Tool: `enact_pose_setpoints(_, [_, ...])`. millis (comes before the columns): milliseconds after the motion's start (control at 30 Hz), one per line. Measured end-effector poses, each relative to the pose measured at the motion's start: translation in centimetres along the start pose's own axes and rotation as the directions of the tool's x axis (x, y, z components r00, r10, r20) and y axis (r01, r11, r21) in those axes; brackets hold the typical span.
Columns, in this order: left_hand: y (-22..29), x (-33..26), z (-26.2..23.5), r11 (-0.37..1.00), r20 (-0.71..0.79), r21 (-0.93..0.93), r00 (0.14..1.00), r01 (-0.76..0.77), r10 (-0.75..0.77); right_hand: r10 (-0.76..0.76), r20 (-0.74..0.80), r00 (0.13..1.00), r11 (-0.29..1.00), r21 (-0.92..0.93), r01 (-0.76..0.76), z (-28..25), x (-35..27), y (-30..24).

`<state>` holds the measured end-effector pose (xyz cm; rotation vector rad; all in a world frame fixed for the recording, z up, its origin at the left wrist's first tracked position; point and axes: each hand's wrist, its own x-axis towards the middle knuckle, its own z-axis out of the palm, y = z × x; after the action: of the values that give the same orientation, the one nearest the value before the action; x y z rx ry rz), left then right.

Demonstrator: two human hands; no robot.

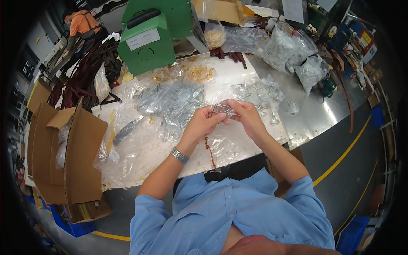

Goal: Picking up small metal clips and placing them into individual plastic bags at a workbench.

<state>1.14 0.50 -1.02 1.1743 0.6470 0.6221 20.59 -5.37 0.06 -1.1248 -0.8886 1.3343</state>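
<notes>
Above the worktable, my left hand (pixel 205 123) and my right hand (pixel 247 117) meet with fingers closed on a small clear plastic bag (pixel 222 109). Silvery bent metal pieces show through its film; their exact kind is too small to tell. Just beyond and left of my hands spreads a pile of similar clear bags with silver metal pieces (pixel 170 100). More such bags (pixel 261 91) lie to the right. Bags of gold-coloured metal parts (pixel 187 72) are heaped farther back. A brown twisted cord (pixel 210 153) hangs below my left hand, near the table edge.
A green machine (pixel 146 42) stands at the back of the white worktop (pixel 191 163). An open cardboard box (pixel 85 157) is at the left, by dark leather strips (pixel 74 89). Large plastic bags (pixel 284 46) sit at the back right. A person in orange (pixel 85 23) works far left.
</notes>
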Motion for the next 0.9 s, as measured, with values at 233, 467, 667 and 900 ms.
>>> enact_pose_setpoints(233, [0.7, -0.3, -0.2, 0.998, -0.046, -0.022, 0.998, -0.055, 0.054, -0.036, -0.080, 0.996, 0.985, 0.166, 0.049, -1.1, -0.2, -0.6])
enact_pose_setpoints(467, [1.9, -0.8, -0.2, 0.993, -0.117, -0.084, 0.990, -0.089, 0.079, -0.018, -0.149, 0.989, 0.988, 0.148, 0.040, -1.0, -0.6, -0.3])
enact_pose_setpoints(667, [2.0, -1.1, 1.1, 0.974, -0.285, 0.106, 0.932, -0.200, 0.223, -0.041, -0.138, 0.990, 0.985, 0.160, 0.063, -0.5, -0.8, 0.1])
enact_pose_setpoints(900, [1.1, -1.0, 2.0, 0.882, -0.337, 0.405, 0.857, -0.242, 0.390, -0.034, -0.131, 0.991, 0.975, 0.213, 0.061, 1.7, -2.0, 0.8])
